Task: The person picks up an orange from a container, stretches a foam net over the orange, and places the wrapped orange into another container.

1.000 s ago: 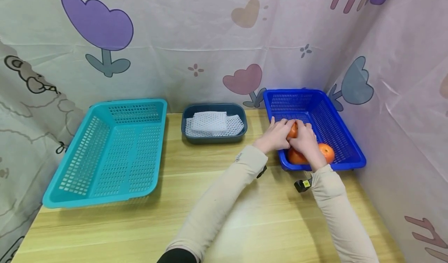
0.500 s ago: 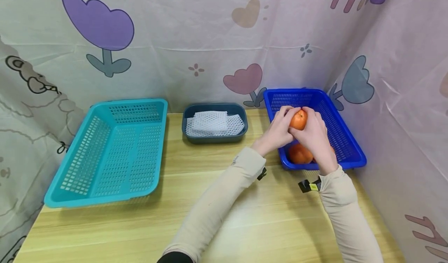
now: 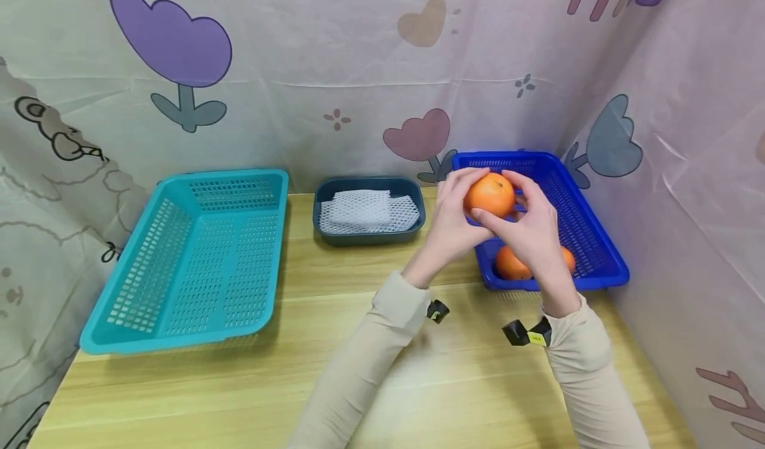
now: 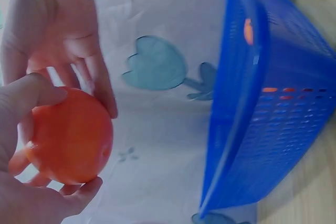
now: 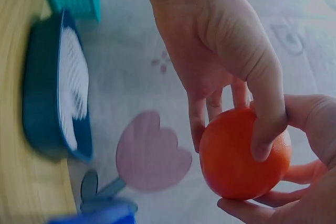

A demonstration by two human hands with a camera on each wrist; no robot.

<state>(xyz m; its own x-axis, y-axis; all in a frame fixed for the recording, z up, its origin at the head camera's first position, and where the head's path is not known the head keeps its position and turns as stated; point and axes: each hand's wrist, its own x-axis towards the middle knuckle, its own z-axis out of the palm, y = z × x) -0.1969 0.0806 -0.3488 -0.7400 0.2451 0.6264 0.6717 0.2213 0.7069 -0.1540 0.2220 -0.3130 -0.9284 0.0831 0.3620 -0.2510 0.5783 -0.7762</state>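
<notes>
Raised over the near left part of the blue basket, an orange is held between both hands. My left hand grips it from the left, and my right hand curls round it from the right. In the left wrist view the orange has a thumb lying across its upper side. The right wrist view shows the orange with fingers from both hands around it. Inside the basket lie more oranges, partly covered by my right hand and wrist.
A dark teal tray with white foam mesh sleeves sits mid-table at the back. To the left stands a large turquoise basket. Printed curtains close off the back and sides of the wooden table.
Both hands have lifted the orange up out of the blue basket and brought it slightly left and nearer. The other oranges stay at the basket's near end.
</notes>
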